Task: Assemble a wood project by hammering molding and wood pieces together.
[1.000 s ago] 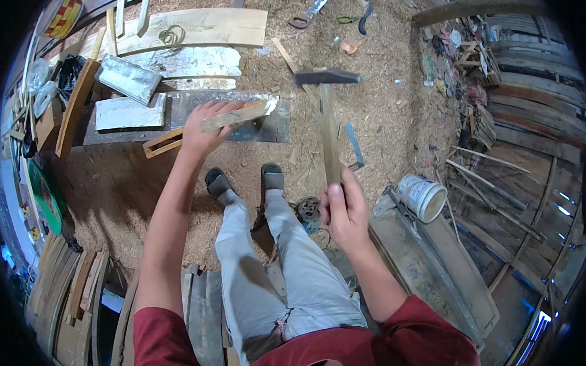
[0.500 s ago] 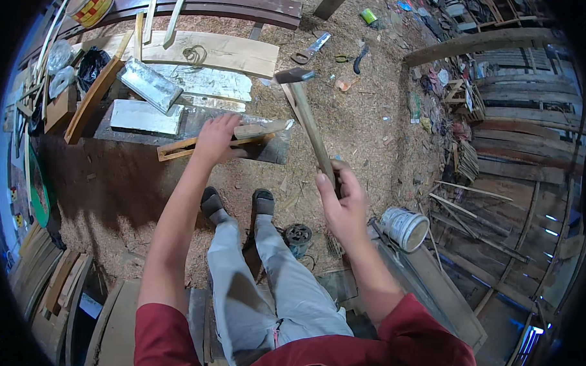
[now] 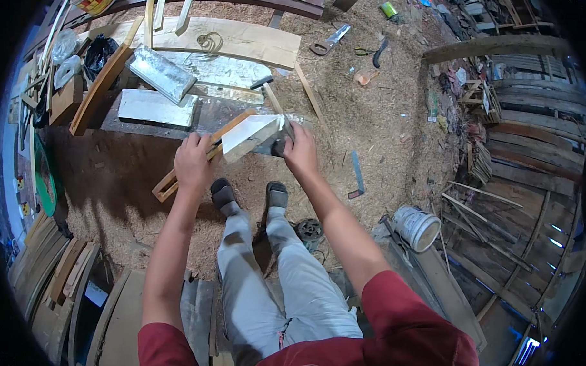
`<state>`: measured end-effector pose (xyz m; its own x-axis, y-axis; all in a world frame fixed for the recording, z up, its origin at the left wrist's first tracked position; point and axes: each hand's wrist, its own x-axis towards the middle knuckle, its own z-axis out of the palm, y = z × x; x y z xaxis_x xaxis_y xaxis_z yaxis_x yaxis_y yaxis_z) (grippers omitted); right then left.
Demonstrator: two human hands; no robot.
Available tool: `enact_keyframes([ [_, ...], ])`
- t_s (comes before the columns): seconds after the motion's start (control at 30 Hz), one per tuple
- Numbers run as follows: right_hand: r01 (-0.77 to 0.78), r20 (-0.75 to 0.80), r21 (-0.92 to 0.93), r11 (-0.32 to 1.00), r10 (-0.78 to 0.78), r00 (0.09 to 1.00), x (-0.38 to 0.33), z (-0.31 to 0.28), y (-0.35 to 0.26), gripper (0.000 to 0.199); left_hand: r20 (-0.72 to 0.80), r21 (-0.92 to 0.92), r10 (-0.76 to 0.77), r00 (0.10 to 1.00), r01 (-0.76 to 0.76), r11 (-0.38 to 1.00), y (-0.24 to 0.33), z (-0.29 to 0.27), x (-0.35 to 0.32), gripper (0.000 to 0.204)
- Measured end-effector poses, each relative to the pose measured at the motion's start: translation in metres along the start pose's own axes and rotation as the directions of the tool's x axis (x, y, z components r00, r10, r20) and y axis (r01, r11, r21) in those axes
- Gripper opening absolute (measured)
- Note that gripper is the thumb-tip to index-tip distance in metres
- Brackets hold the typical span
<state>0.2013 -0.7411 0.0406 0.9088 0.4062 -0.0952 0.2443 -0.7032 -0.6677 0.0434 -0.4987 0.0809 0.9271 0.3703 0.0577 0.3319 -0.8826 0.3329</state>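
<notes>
My left hand [image 3: 194, 161] is closed on a long, narrow, slotted wooden piece [image 3: 166, 186], which slants across the bench's near edge. Beside it, a pale block with a white face [image 3: 251, 134] sits tilted between my hands. My right hand [image 3: 300, 150], at the block's right end, has its fingers curled round the handle of a hammer [image 3: 274, 100]. The hammer points away from me, its dark head over the whitened board. Part of the handle is hidden by my fingers, and whether this hand also touches the block is unclear.
Two whitish rectangular blocks [image 3: 157, 107] lie on the bench, near a curved wooden piece [image 3: 101, 92]. A handsaw [image 3: 330, 40], pliers [image 3: 363, 51] and a try square [image 3: 356, 175] lie on the shaving-covered floor. A white bucket [image 3: 416, 228] stands at the right.
My right hand has moved left and toward the bench, lowering the hammer. My left hand has shifted left and nearer, gripping the slotted piece, which now slants more. The pale block's white face now shows.
</notes>
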Motion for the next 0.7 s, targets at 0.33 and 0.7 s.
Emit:
enact_keyframes([
  [0.33, -0.003, 0.161, -0.233, 0.972, 0.042, 0.986, 0.004, -0.007, -0.023, 0.053, -0.006, -0.125, -0.014, 1.000, 0.013, 0.992, -0.019, -0.005, 0.005, 0.046],
  [0.7, 0.051, 0.093, -0.166, 0.985, -0.036, 0.995, 0.004, -0.040, -0.029, 0.067, 0.060, -0.162, 0.038, 0.997, -0.028, 0.986, -0.020, 0.004, 0.031, 0.047],
])
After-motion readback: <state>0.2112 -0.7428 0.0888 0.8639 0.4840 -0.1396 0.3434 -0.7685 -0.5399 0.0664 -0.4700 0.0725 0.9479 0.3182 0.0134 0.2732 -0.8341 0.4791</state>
